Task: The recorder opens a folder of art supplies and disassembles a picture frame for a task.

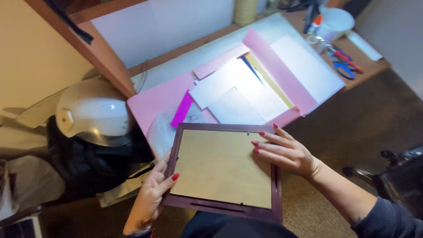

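The picture frame (224, 169) lay face down near her lap, dark maroon rim around a tan backing board. To its left sat a white helmet (90, 112); beyond it, the pink folder (176, 94) with papers; brown carpet (352, 128) lay open to the right. Her left hand (150, 198) gripped the frame's left edge; her right hand (284, 152) rested flat, fingers spread, on the backing.

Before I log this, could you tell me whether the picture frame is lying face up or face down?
Face down: the picture frame shows its brown backing board and rear slots.
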